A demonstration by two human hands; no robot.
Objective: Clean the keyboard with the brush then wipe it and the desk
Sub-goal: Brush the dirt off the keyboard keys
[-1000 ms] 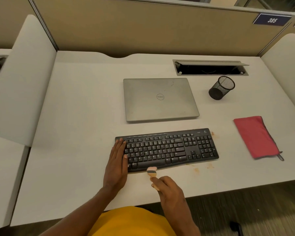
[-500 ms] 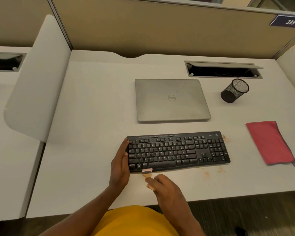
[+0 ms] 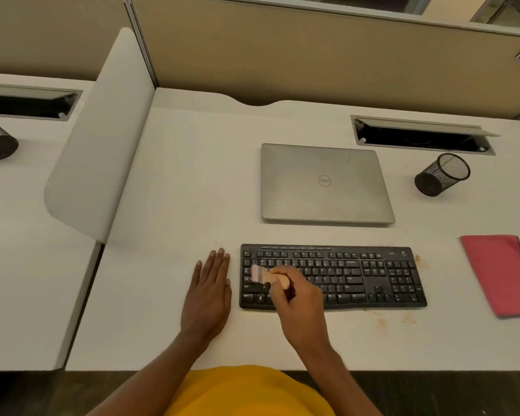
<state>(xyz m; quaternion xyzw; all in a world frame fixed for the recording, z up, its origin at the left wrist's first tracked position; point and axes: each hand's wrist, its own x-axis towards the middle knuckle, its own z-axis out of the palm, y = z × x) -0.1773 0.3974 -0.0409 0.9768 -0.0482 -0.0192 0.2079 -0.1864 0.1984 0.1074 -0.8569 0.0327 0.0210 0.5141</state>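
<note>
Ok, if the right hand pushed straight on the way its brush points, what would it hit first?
Most likely the left hand, flat on the desk just beyond the left edge of the keyboard; the brush points that way.

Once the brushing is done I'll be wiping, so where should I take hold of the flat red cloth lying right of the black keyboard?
I'd pinch the red cloth at its left edge, coming from the black keyboard side. It lies flat on the white desk, and that edge is bare and nearest the right hand.

The person wears a mustard-yellow top (image 3: 246,391), forearms bare down to the left hand (image 3: 207,292) and right hand (image 3: 300,307).
</note>
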